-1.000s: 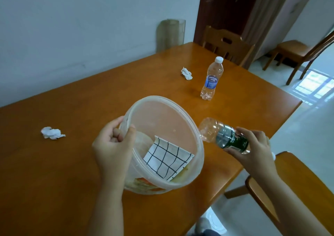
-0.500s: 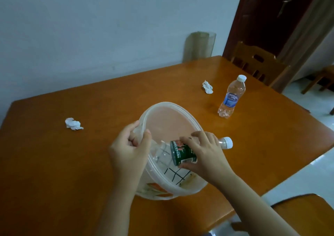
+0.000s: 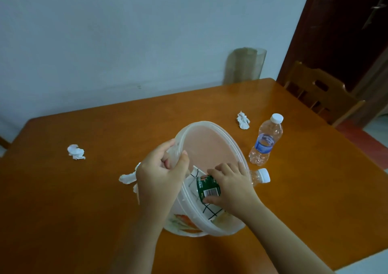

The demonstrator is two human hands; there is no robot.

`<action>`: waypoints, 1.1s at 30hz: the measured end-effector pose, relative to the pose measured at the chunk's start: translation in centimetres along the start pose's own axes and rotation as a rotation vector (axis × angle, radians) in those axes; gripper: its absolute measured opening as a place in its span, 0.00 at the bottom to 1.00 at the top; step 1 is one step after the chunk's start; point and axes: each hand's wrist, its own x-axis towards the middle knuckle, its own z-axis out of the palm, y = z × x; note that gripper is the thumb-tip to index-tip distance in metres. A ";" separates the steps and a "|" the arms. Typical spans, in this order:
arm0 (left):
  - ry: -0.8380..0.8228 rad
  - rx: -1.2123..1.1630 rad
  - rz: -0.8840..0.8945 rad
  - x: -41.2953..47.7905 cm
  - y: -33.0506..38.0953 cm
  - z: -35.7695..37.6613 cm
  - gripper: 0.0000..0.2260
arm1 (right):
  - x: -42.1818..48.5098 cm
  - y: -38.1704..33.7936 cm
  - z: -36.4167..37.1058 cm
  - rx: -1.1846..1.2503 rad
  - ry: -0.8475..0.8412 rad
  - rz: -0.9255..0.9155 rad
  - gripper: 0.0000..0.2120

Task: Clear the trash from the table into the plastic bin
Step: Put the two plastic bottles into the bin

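Note:
A translucent plastic bin (image 3: 212, 130) stands tilted on the wooden table (image 3: 84, 200). My left hand (image 3: 159, 175) grips its left rim. My right hand (image 3: 231, 187) holds a green-labelled bottle (image 3: 207, 188) lying across the bin's mouth, its white cap poking past the right rim. A white paper with a black grid (image 3: 210, 209) lies inside the bin. On the table are a crumpled tissue (image 3: 76, 152) at the left, another tissue (image 3: 128, 178) just left of the bin, a third tissue (image 3: 243, 120) behind the bin, and an upright blue-labelled bottle (image 3: 265, 140).
A wooden chair (image 3: 319, 93) stands at the table's far right corner, before a dark door (image 3: 346, 28). A translucent cylinder (image 3: 244, 65) stands against the wall behind the table. The table's right edge drops to a pale floor.
My right hand has carried the green-labelled bottle from right of the bin over its rim and down into its mouth. The view has shifted left. My left hand keeps its hold on the rim.

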 end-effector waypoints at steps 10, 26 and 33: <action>0.061 0.083 -0.036 1.1 1.8 5.8 0.14 | 0.0 7.7 -2.4 0.120 0.142 -0.059 0.25; 0.112 0.143 -0.123 3.6 0.1 8.0 0.15 | 5.0 20.3 -1.3 0.437 0.528 0.483 0.31; 0.129 0.146 -0.207 4.0 0.2 8.3 0.13 | 8.2 22.0 0.8 0.646 0.467 0.541 0.40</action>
